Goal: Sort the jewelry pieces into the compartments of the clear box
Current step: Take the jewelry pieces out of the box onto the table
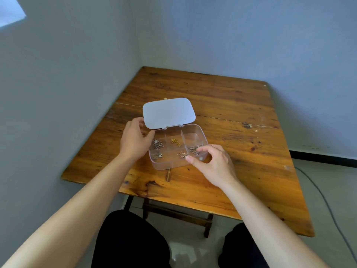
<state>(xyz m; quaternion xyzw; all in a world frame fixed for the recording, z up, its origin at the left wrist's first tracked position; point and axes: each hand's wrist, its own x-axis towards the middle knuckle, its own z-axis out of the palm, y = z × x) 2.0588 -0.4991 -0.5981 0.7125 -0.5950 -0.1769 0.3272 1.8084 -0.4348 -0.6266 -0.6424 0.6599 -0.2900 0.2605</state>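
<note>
Clear plastic, the box sits open on the wooden table, its lid swung back flat on the far side, hinged along the rear wall. Dividers split the box into compartments. A silver chain with a pale pendant lies in the far-left one, a gold piece in the far-middle one, a small silver piece in the near-left one, and a thin chain in the near-middle one. Another silver chain rests in the big right-hand compartment.

My left hand cups the box's left end, thumb against its far-left corner, fingers loosely curled rather than clamped. My right hand hovers over the box's near-right corner, thumb and forefinger drawn close above the right compartment; I cannot tell whether they pinch the chain there or merely touch it.

Beyond the box the table runs into a corner of pale blue walls. Nearer than the box, my dark-trousered knees show below the table's edge, and a grey cable trails over the floor to the box's right.
</note>
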